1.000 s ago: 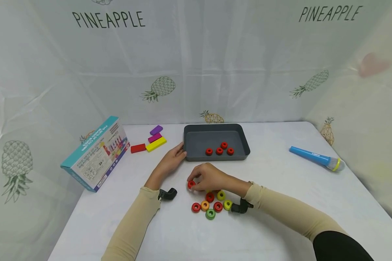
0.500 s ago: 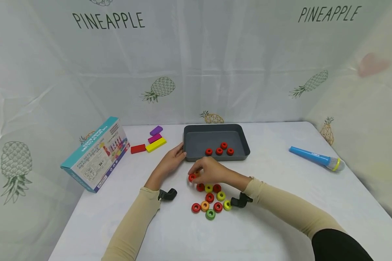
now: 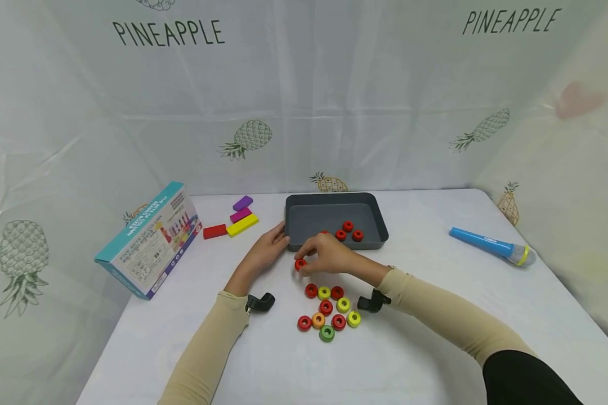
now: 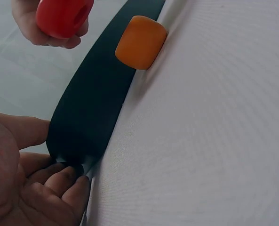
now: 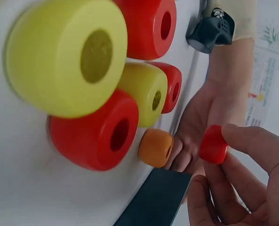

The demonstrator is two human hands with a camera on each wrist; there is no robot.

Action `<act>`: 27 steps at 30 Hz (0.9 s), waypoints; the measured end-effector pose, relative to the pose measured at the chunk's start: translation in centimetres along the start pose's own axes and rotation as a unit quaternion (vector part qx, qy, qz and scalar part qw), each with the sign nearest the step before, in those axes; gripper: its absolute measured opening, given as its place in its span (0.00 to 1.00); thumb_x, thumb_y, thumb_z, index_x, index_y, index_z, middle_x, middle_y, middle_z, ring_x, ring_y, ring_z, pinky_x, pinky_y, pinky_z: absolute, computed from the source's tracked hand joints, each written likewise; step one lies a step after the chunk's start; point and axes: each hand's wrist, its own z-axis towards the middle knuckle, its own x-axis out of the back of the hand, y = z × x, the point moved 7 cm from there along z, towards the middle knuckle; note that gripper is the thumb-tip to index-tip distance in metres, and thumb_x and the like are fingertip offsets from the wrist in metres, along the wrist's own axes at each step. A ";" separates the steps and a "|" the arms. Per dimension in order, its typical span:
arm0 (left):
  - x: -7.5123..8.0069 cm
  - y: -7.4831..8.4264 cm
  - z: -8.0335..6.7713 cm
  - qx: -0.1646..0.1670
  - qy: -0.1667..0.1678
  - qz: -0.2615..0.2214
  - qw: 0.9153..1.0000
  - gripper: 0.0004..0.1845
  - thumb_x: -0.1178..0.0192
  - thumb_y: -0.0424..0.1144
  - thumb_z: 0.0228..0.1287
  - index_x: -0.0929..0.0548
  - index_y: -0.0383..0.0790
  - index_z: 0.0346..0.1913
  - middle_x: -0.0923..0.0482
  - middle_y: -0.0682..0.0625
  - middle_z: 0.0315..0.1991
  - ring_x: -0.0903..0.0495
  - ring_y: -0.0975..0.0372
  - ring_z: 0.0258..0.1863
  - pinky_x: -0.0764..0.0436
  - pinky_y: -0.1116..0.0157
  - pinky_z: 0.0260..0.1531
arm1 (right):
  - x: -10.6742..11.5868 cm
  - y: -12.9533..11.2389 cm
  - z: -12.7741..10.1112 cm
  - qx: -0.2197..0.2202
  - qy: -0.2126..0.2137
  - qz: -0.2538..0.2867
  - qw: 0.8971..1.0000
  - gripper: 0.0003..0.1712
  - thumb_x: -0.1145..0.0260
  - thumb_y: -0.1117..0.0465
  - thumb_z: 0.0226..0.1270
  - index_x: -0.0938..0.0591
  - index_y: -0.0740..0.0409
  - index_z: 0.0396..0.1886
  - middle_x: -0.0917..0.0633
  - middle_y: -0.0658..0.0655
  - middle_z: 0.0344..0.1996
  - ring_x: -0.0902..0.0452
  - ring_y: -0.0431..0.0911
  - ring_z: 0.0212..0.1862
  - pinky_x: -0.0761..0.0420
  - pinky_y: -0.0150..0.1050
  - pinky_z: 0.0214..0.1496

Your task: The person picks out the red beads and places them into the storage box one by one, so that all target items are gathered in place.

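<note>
My right hand (image 3: 331, 256) pinches a red bead (image 3: 296, 266) between thumb and fingertips, just in front of the grey tray (image 3: 311, 214). The right wrist view shows this red bead (image 5: 213, 145) raised, its hole turned away. With my left hand (image 3: 266, 250) I grip the tray's near left corner; in the left wrist view the thumb lies on its rim and the fingers curl against the wall. Several red beads (image 3: 357, 236) lie inside the tray, one partly covered by my right hand. An orange bead (image 4: 140, 43) stands on the table beside the tray, hidden in the head view.
Loose red, yellow, orange and green beads (image 3: 326, 334) lie on the white table in front of the tray. To the left are a yellow block (image 3: 242, 224), a red block (image 3: 215, 231), two purple blocks and a printed box (image 3: 149, 242). A blue microphone (image 3: 486, 244) lies at right.
My right hand has carried the red bead away from the loose beads, up toward the tray's front edge. It now covers the orange bead in the head view. The left hand stays put.
</note>
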 end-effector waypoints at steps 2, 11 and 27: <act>0.0 -0.1 0.0 0.003 0.000 0.002 1.000 0.34 0.49 0.49 0.78 0.45 0.50 0.81 0.36 0.48 0.77 0.37 0.56 0.77 0.44 0.50 0.79 | 0.2 0.0 0.1 -0.007 0.004 -0.004 1.000 0.17 0.21 0.63 0.54 0.09 0.61 0.45 0.09 0.54 0.42 0.14 0.52 0.49 0.14 0.48 0.56; -0.1 -0.1 -0.1 0.002 0.000 0.001 1.000 0.34 0.49 0.49 0.79 0.46 0.50 0.81 0.36 0.48 0.77 0.38 0.55 0.78 0.44 0.49 0.79 | 1.0 1.3 0.7 -0.012 0.030 -0.008 0.999 0.12 0.22 0.63 0.57 0.09 0.57 0.42 0.09 0.53 0.42 0.13 0.45 0.46 0.12 0.36 0.50; -0.2 -0.3 0.1 0.011 0.000 -0.012 1.000 0.34 0.49 0.49 0.79 0.46 0.51 0.81 0.35 0.50 0.77 0.40 0.56 0.79 0.46 0.49 0.80 | 2.2 2.5 1.6 -0.023 0.056 0.002 0.998 0.13 0.23 0.63 0.58 0.09 0.59 0.44 0.09 0.56 0.44 0.13 0.48 0.47 0.13 0.36 0.49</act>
